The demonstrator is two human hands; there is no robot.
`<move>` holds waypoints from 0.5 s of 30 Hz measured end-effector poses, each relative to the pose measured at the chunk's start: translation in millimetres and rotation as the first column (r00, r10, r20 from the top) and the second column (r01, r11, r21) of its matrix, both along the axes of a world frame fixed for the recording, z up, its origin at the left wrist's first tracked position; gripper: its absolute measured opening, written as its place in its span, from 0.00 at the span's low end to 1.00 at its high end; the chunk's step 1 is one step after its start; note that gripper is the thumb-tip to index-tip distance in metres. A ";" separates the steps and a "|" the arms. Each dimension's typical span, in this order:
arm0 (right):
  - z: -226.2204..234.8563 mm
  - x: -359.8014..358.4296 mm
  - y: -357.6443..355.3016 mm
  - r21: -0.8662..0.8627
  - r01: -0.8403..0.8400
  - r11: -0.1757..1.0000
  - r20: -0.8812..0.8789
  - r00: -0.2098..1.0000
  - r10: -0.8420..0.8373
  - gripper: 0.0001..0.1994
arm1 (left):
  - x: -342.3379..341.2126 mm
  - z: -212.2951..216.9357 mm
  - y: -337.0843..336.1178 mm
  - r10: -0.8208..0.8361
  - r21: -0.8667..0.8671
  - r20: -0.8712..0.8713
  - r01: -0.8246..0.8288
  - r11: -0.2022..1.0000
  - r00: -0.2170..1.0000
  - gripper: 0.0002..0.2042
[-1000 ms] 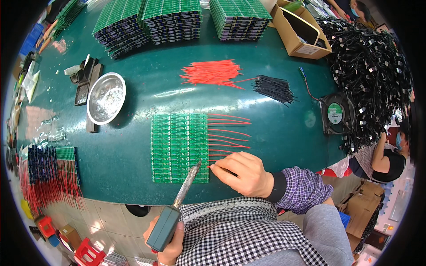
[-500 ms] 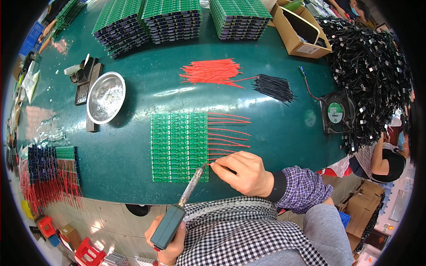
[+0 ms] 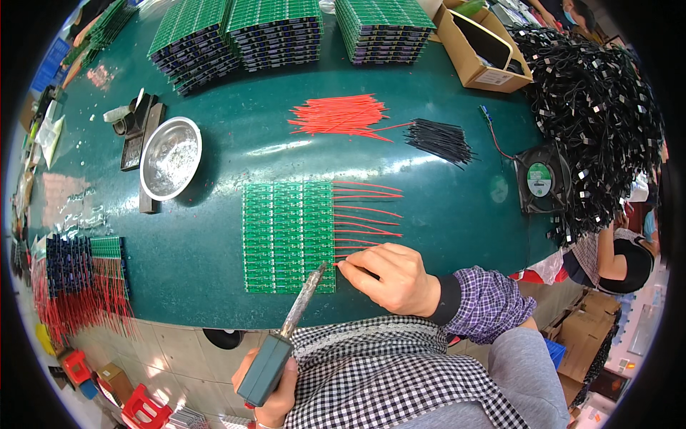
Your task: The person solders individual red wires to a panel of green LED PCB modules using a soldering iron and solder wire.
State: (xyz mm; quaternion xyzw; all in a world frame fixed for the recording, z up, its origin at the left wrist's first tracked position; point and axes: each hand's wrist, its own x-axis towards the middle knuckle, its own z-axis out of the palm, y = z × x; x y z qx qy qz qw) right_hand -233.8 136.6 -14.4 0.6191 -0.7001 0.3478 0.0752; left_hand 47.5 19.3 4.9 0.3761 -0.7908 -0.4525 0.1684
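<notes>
A soldering iron (image 3: 266, 368) with a dark green handle is gripped in my left hand (image 3: 275, 397) at the bottom of the view. Its metal tip points up over the lower right part of a green circuit board panel (image 3: 271, 236). My right hand (image 3: 391, 277) is closed in a pinch at the panel's right edge, on a thin red wire (image 3: 337, 264) that mostly hides under the fingers. Above that hand, several red wires (image 3: 368, 210) stick out to the right from the panel's edge.
Beyond the panel lie piles of red wires (image 3: 339, 114) and black wires (image 3: 439, 141). A metal bowl (image 3: 170, 159) stands left, a fan (image 3: 542, 180) right beside heaped black cables (image 3: 593, 121). Stacked boards (image 3: 275, 36) and a cardboard box (image 3: 479, 53) line the back. Wired boards (image 3: 82, 275) lie far left.
The soldering iron has shifted slightly left, its tip drawn back a little from the panel's right edge. My right hand has stayed nearly in place.
</notes>
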 end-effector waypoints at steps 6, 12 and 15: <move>-1.7 0.2 0.0 -0.007 0.003 1.000 -0.008 1.000 -0.003 0.10 | 3.5 0.3 -0.1 -0.009 0.039 0.045 0.007 0.999 0.999 0.10; 0.0 1.3 -2.1 -0.029 0.032 0.999 -0.029 0.999 -0.033 0.09 | 1.0 3.5 1.9 0.013 0.053 0.033 -0.014 0.999 0.999 0.12; -1.6 0.6 -4.9 -0.115 0.022 0.993 -0.056 0.998 -0.028 0.10 | 4.0 1.6 2.1 -0.002 0.038 0.040 0.000 0.999 0.999 0.13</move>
